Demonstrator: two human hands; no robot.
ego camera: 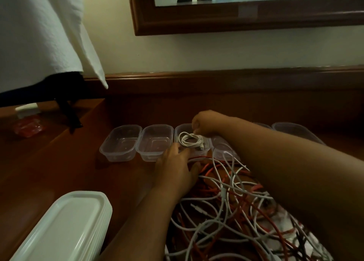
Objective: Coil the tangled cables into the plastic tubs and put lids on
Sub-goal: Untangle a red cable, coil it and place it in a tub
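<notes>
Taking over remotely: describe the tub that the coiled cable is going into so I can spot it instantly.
Along the dark wooden baseboard runs a row of clear rectangular plastic tubs on the wooden floor. Counting from the left end, take the third tub, under the right hand. It alone holds a coiled white cable; its two left neighbours are empty.

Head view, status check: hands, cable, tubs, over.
Right hand pinching white coiled cable in third tub. Left hand resting at that tub's near rim. Tangled pile and lid stack waiting.
</notes>
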